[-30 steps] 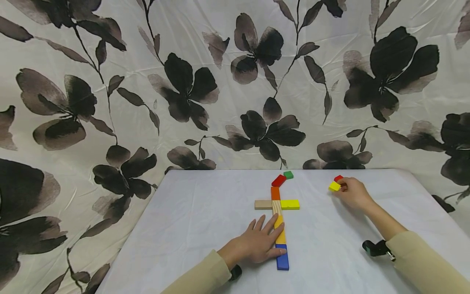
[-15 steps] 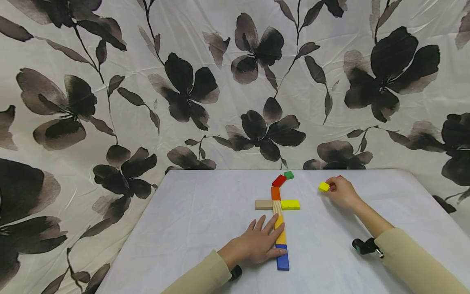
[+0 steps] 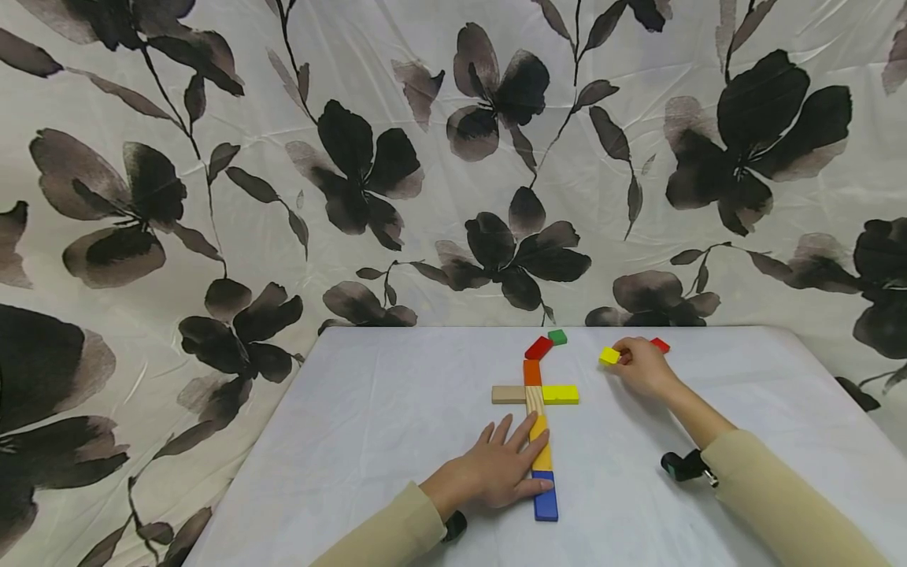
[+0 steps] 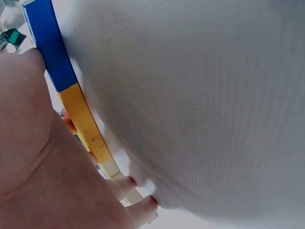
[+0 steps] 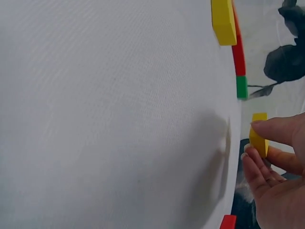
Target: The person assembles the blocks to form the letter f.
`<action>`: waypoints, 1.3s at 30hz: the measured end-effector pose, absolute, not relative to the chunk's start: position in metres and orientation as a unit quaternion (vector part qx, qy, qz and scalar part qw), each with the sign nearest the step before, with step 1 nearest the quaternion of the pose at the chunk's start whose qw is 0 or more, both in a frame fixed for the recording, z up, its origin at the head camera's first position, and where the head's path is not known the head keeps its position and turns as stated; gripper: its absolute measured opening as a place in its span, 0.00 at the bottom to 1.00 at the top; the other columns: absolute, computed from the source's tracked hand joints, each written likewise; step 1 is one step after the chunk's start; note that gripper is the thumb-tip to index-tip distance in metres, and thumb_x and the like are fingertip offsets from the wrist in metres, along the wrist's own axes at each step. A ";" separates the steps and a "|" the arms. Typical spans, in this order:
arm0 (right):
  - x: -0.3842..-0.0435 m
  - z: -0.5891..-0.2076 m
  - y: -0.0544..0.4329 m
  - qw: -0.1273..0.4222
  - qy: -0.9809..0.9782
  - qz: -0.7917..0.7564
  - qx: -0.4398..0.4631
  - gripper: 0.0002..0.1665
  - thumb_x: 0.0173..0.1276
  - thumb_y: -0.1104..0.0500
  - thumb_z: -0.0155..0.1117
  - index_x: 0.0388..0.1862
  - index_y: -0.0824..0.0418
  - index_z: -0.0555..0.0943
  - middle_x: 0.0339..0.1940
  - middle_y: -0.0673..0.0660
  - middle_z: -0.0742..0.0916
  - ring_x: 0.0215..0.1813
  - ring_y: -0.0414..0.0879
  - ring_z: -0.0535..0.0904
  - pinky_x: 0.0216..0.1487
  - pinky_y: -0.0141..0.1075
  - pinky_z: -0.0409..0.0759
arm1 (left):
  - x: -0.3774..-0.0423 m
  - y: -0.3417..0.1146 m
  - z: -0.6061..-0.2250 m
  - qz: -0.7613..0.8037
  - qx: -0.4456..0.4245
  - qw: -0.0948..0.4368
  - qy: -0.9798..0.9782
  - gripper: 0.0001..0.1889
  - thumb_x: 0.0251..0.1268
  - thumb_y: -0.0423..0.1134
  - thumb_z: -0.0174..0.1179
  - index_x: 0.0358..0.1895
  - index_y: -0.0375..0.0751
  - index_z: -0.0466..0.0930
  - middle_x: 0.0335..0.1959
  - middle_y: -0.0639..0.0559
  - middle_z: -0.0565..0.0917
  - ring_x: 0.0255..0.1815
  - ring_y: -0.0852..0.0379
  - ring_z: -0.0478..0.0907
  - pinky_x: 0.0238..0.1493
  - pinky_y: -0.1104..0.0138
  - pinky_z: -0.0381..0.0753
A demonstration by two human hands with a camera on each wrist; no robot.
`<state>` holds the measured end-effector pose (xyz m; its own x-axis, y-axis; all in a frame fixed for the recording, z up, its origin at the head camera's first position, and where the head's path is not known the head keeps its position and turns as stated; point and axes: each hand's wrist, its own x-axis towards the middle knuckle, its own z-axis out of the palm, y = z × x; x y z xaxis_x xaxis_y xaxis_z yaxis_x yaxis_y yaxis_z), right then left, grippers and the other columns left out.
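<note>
Pinched between the thumb and fingers of my right hand [image 3: 643, 368] is a small yellow block [image 5: 259, 136], held over the far right part of the table. My left hand [image 3: 491, 470] lies with fingers spread across the lower blocks of a line, over an orange-yellow block [image 3: 542, 453] and a blue block [image 3: 546, 504]. Farther up that line come a striped wood-coloured block [image 3: 534, 400], an orange block [image 3: 532, 373], a tilted red block [image 3: 538, 348] and a green block [image 3: 557, 337]. A tan block [image 3: 508, 395] and a yellow block [image 3: 560, 395] stick out to either side.
Behind my right hand another red block [image 3: 660, 345] lies near the far edge of the white-covered table [image 3: 368, 441]. A floral cloth [image 3: 397, 157] hangs behind the table. Black wrist devices [image 3: 684, 465] sit under both sleeves.
My right hand has moved left with the small yellow block, away from the red block at the far right, which now shows behind it. My left hand has stayed in place.
</note>
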<state>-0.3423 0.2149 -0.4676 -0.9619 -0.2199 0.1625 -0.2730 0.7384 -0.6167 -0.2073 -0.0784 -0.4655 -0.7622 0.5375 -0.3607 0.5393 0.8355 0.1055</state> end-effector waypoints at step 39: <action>-0.399 -0.481 0.178 0.004 -0.919 0.382 0.093 0.26 0.69 0.67 0.65 0.61 0.81 0.74 0.51 0.75 0.83 0.51 0.63 0.79 0.59 0.54 0.79 | -0.207 -0.077 -0.463 -0.008 0.287 0.192 0.938 0.43 0.71 0.77 0.35 0.84 0.63 0.43 0.86 0.55 0.36 0.84 0.38 0.43 0.79 0.42 0.51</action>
